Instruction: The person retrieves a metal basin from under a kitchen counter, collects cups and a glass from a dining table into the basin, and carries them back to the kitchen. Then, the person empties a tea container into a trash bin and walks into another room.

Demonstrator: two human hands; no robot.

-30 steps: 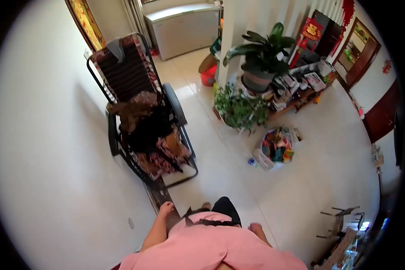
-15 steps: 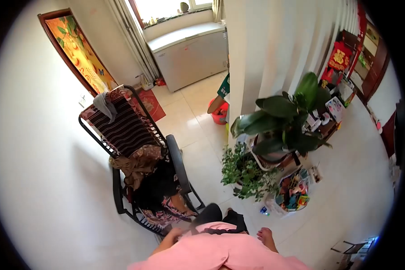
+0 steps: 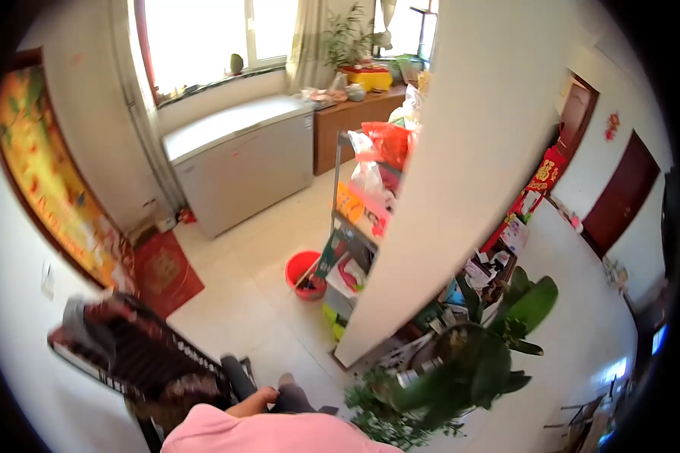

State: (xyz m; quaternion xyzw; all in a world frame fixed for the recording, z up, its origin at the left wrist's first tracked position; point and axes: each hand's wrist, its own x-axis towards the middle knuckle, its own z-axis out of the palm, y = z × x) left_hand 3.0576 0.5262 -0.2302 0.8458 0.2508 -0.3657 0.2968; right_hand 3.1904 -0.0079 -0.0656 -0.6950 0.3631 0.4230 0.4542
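Note:
My left hand is low in the view, in front of my pink top and above my dark-trousered leg. It is small and blurred, so its finger pose is unclear, and I see no object in it. Close by on the left is the black armrest of a reclining chair, which has a striped back and a grey cloth over its top. Whether the hand touches the armrest I cannot tell. My right hand is out of view.
A large-leafed potted plant and a smaller bushy plant stand right of me, beside a white pillar. Ahead are a red bucket, a loaded shelf rack, a chest freezer and a red mat.
My view has moved forward and tilted up, showing more of the windows and shelf rack. The chair and plants now sit lower in view. My right hand has left the view.

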